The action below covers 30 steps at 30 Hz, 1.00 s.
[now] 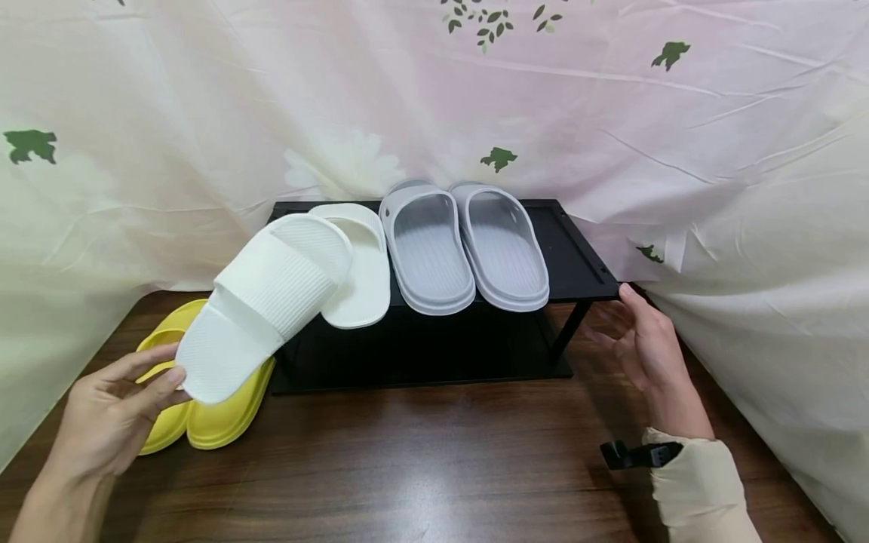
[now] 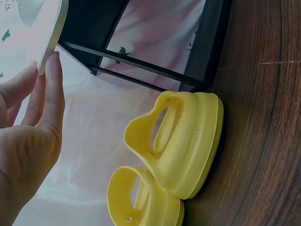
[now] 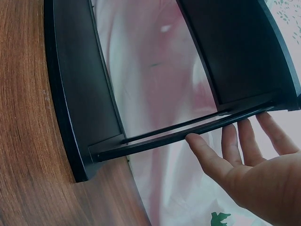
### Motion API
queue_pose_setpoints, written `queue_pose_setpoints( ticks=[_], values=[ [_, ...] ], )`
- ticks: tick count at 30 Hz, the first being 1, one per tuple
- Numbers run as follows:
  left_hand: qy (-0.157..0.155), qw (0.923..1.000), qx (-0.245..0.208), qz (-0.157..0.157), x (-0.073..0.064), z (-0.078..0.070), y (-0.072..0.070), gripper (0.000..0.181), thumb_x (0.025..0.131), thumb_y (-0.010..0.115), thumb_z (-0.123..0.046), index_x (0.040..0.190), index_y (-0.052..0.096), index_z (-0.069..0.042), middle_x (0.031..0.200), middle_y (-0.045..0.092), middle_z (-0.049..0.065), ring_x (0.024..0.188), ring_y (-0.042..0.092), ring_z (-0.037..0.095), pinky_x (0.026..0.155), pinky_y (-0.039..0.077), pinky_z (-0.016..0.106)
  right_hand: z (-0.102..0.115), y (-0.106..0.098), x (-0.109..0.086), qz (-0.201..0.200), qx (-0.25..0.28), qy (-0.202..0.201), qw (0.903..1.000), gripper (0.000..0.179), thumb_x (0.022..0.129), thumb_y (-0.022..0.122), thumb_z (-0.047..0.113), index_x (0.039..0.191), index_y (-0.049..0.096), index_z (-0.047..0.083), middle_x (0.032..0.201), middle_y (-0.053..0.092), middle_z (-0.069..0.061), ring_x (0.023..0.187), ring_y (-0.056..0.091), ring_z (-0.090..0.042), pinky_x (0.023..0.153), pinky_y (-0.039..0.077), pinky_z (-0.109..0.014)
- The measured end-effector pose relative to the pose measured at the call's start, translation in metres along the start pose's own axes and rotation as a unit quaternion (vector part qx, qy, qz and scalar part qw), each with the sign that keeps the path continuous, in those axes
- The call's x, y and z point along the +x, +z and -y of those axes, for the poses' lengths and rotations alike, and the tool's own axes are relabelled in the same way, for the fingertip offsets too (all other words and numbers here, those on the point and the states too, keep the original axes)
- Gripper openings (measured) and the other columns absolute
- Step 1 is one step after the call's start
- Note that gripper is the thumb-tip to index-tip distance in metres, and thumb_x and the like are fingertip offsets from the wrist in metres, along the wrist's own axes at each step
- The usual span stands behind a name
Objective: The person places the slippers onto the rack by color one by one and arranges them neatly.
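Head | L fingers (image 1: 161, 388) pinch 1 wht slide (image 1: 268, 286) | R fingers (image 1: 636, 302) spread, prob. touching 1 rack (image 1: 570, 265)

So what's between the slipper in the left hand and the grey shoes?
In the head view, another white slipper lies between them, on the black rack, partly hidden behind the held slipper.
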<state>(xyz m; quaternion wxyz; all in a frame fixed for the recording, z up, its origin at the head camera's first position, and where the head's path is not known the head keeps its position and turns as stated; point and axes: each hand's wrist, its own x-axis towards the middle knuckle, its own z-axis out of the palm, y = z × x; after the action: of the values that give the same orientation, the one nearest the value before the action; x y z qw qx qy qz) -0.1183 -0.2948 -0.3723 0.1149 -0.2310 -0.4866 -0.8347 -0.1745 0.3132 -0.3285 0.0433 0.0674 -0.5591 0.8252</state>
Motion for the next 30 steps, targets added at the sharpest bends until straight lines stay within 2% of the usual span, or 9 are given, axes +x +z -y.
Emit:
queue_pose_setpoints(
  ticks=[6,13,19,22,26,30],
  values=[
    [0.013,0.9991,-0.042,0.001,0.002,0.0,0.001,0.041,0.092,0.037,0.034,0.125,0.058,0.021,0.115,0.07,0.025,0.094,0.073,0.031,0.075,0.063,0.038,0.001,0.0,0.0,-0.002,-0.006,-0.001,1.0,0.027,0.108,0.052,0.026,0.111,0.077,0.014,0.107,0.076,-0.001,0.101,0.068,-0.016,0.085,0.06,-0.036],
    [0.017,0.9991,-0.031,-0.023,0.004,-0.001,0.007,0.042,0.093,0.036,0.032,0.125,0.06,0.019,0.115,0.071,0.023,0.095,0.073,0.03,0.074,0.063,0.038,0.001,0.001,0.0,0.0,-0.005,-0.003,1.0,0.027,0.108,0.053,0.026,0.11,0.077,0.014,0.106,0.076,-0.001,0.102,0.068,-0.016,0.086,0.06,-0.037],
    [0.02,0.9935,-0.109,-0.027,0.006,0.0,0.01,0.043,0.092,0.033,0.033,0.126,0.057,0.021,0.119,0.068,0.028,0.099,0.072,0.035,0.076,0.062,0.044,0.003,0.0,-0.001,0.001,-0.001,-0.005,1.0,0.026,0.108,0.053,0.024,0.111,0.076,0.013,0.106,0.076,-0.002,0.103,0.067,-0.017,0.087,0.06,-0.037],
    [0.022,0.9896,-0.135,-0.044,0.007,-0.001,0.013,0.044,0.091,0.033,0.034,0.126,0.057,0.021,0.119,0.067,0.029,0.099,0.071,0.037,0.075,0.062,0.046,0.003,0.0,-0.002,0.0,0.0,-0.004,1.0,0.026,0.108,0.053,0.025,0.11,0.076,0.013,0.106,0.076,-0.002,0.104,0.067,-0.017,0.087,0.06,-0.037],
    [0.027,0.9883,-0.12,-0.09,0.006,-0.003,0.018,0.044,0.091,0.036,0.034,0.125,0.059,0.02,0.117,0.068,0.028,0.097,0.072,0.036,0.071,0.063,0.046,0.002,0.0,-0.002,-0.001,-0.001,0.0,1.0,0.026,0.108,0.053,0.025,0.109,0.076,0.014,0.106,0.076,-0.001,0.103,0.068,-0.016,0.086,0.06,-0.036],
    [0.025,0.9869,-0.113,-0.112,0.008,-0.005,0.024,0.043,0.092,0.037,0.033,0.125,0.06,0.019,0.115,0.07,0.026,0.096,0.073,0.034,0.072,0.062,0.046,0.002,0.001,-0.001,-0.007,-0.006,0.001,1.0,0.026,0.108,0.053,0.026,0.109,0.077,0.015,0.105,0.076,0.0,0.103,0.067,-0.016,0.086,0.06,-0.036]
  ],
)
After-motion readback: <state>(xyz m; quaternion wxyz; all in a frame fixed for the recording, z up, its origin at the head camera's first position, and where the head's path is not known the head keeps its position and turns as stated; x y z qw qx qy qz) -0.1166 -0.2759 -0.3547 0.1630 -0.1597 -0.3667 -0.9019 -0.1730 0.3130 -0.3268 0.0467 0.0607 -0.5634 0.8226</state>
